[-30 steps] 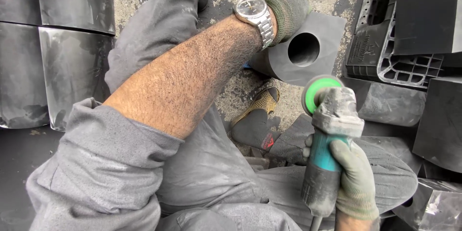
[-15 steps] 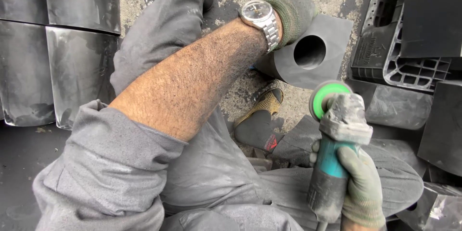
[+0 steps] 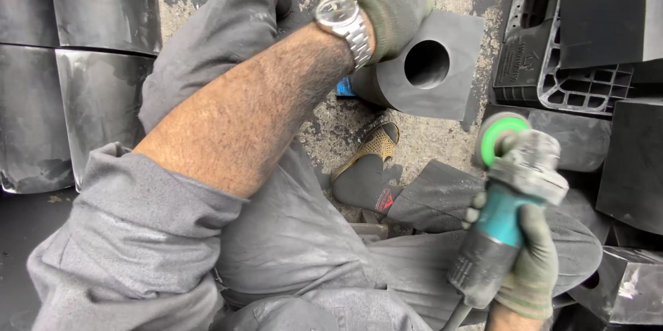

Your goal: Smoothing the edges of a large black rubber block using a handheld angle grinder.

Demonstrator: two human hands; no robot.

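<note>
Left hand [image 3: 390, 10]: gloved, grip closed on the top edge of the dark block [image 3: 431, 69].
Dark block: on the concrete floor [image 3: 428, 138], round hole facing up.
Right hand [image 3: 532, 269]: gloved, grip closed around the angle grinder [image 3: 507, 203], held off the floor, green disc up.
Nearby: sandalled foot [image 3: 366, 165]; black crate [image 3: 552, 62] by the block.

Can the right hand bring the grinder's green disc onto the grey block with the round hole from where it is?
Probably yes. The right hand holds the grinder just below the block, with open ground between. The left hand grips the block's top edge, clear of the hole.
</note>
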